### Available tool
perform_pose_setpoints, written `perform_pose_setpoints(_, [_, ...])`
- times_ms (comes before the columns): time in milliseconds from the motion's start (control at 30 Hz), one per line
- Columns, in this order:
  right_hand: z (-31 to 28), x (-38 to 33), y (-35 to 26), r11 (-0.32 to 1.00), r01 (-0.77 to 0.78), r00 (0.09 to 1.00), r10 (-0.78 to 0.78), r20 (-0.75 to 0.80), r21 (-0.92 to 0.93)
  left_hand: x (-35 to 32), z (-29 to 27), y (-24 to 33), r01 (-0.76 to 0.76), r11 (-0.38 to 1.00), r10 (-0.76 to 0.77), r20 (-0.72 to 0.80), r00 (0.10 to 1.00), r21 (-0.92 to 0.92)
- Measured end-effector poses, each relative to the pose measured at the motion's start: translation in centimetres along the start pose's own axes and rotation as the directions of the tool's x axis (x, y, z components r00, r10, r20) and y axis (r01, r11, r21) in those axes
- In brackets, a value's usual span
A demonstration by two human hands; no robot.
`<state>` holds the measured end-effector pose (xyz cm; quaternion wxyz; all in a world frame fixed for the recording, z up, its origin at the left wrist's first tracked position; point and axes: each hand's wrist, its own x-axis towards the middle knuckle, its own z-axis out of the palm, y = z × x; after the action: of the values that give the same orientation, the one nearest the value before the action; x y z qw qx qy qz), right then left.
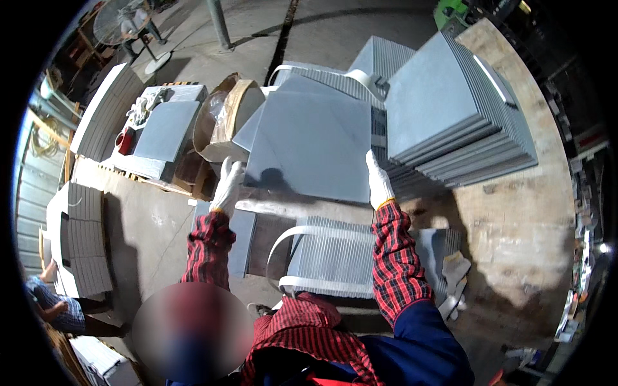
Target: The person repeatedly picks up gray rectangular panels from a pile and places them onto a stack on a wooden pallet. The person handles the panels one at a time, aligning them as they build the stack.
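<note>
A large square grey stone slab (309, 145) lies in front of me, with a head-shaped shadow on its surface. A second grey slab (246, 132) shows from beneath it, turned at an angle. My right hand (380, 183), in a white glove, lies against the right edge of the top slab; its fingers beyond the edge are partly hidden. At the slab's near left corner is my left hand (226, 186), also gloved in white. Its visible fingers are apart, beside the edge rather than over it.
Tall slab stacks (428, 96) stand right on a wooden board (515, 244). Strapped slabs (335, 251) stand close to my body, beside loose gloves (454, 276). An opened carton (235, 119), a pallet and a fan (119, 22) are left. Another person (61, 312) is at lower left.
</note>
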<state>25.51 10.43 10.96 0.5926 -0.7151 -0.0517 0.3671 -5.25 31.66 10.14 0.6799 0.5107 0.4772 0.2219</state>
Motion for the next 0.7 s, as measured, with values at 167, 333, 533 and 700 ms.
perform_pose_setpoints(167, [-4.3, -5.9, 7.6, 0.945, -0.198, 0.979, 0.181, 0.090, 0.259, -6.0, -0.4, -8.2, 0.118, 0.917, -0.125, 0.006, 0.992, -0.381])
perform_pose_setpoints(333, [-13.1, -14.7, 21.3, 0.897, -0.032, 0.987, -0.042, 0.158, 0.441, -16.1, 1.0, -17.4, 0.401, 0.916, -0.370, 0.354, 0.859, -0.017])
perform_pose_setpoints(533, [-20.3, -27.0, 14.1, 0.234, 0.030, 0.572, -0.801, -0.175, -0.972, -22.5, -5.0, -29.0, 0.061, 0.892, -0.339, 0.575, 0.745, 0.447])
perform_pose_setpoints(700, [-30.3, -28.8, 13.7, 0.161, -0.150, 0.700, -0.680, -0.219, -0.976, -26.8, -5.2, -32.2, 0.026, 0.749, -0.411, 0.433, 0.802, 0.662])
